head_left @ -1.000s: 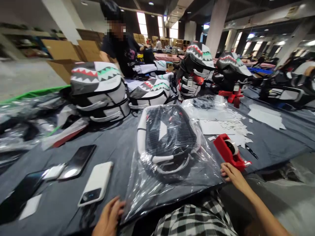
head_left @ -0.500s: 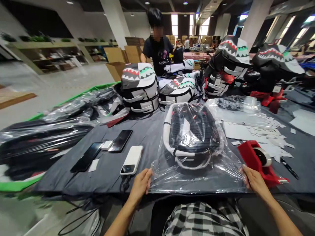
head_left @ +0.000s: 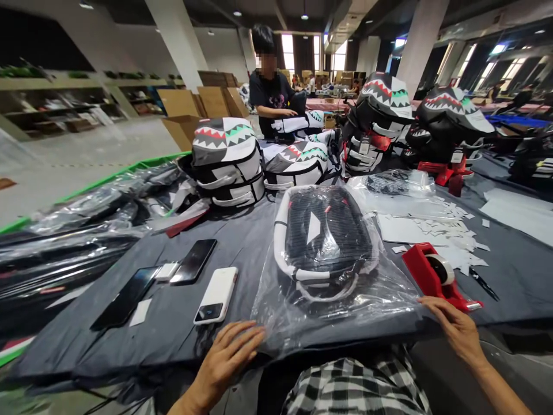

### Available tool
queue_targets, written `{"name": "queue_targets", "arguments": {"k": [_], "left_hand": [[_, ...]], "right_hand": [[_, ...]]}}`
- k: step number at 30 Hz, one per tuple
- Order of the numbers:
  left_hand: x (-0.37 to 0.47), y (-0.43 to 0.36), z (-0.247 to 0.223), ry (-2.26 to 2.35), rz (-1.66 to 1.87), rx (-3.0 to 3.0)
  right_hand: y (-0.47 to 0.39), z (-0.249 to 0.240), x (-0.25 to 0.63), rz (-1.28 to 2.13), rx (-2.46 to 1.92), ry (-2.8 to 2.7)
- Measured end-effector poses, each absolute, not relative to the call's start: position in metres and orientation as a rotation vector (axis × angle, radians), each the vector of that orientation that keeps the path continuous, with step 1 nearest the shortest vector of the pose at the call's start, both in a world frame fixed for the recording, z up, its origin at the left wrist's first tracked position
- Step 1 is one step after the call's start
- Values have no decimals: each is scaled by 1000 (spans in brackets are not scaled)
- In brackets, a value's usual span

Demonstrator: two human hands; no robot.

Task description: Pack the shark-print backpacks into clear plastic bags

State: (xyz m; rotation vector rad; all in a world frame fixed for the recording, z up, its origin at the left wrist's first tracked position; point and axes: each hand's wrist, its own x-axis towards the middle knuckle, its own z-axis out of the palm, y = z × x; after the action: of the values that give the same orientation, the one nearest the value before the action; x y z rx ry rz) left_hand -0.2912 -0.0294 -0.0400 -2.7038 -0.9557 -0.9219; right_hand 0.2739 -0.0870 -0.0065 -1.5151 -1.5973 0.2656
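Note:
A black and white backpack lies in a clear plastic bag in front of me, its handle loop toward me. The bag's mouth spreads flat at the table's front edge. My left hand is at the bag's near left corner, fingers stretched out, palm down and holding nothing. At the near right corner, my right hand has its fingers extended, with the fingertips at the film. Right beside that hand stands a red tape dispenser with a roll of tape.
Two dark phones and a white power bank lie to the left. Several shark-pattern backpacks are stacked at the back, where a co-worker stands. Paper slips and a pen lie right. Bagged goods fill a green-edged container.
Both hands have loosened from the pinched bag corners, and their fingers have straightened. The view has turned slightly right. The co-worker's arm has come onto a backpack.

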Motion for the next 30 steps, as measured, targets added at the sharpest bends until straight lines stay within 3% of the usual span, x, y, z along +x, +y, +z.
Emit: {"name": "queue_targets", "arguments": {"k": [5, 11, 14, 18, 21, 25, 27, 30], "left_hand": [[-298, -26, -51, -1492, -1093, -2766], [-306, -22, -46, -1023, -647, -2694], [-296, -22, -46, -810, -611, -2701], [-282, -25, -54, -1125, -968, -2813], [-276, -22, -54, -1721, -1388, -2791], [-261, -4, -40, -2493, -1884, -2298], [-251, 8, -32, -2630, -1981, -2129], [-233, 21, -21, -2442, -1776, -2077]], "right_hand": [[-68, 7, 244, 390, -1509, -1200], [-54, -6, 241, 382, -1544, -1010], [-51, -6, 243, 315, -1578, -984], [-47, -2, 241, 297, -1565, -961], [-42, -4, 236, 360, -1507, -981], [-24, -12, 221, 380, -1409, -947], [-13, -16, 213, 374, -1419, -863], [-1, -20, 207, 384, -1484, -774]]}}
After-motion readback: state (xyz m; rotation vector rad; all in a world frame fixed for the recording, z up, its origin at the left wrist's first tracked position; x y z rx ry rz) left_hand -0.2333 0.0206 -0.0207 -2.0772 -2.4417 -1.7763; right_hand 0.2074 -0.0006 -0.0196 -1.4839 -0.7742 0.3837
